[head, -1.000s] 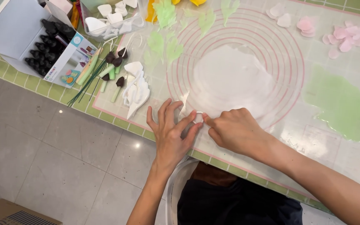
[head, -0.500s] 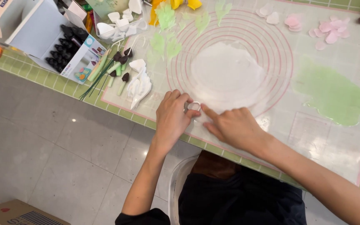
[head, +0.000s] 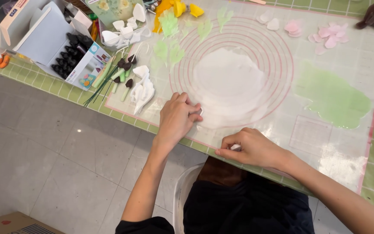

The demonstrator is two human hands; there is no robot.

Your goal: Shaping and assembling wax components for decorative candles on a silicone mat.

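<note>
- Far left of your hands, a box of dark tips sits open beside green stems.
- Your left hand presses a small cutter, fingers curled over it, at the white sheet's near edge.
- Your right hand pinches a small white piece at the mat's near edge.
- Beyond your right hand lies a green sheet.

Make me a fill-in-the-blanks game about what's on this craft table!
1. The left hand presses a small metal cutter at the edge of the rolled-out ______ sheet.
2. The other rolled-out sheet, off to the right, is light ______.
3. The mat under both sheets has pink ______ printed on it.
4. The right hand rests at the mat's near ______.

Missing words: white; green; circles; edge
</note>
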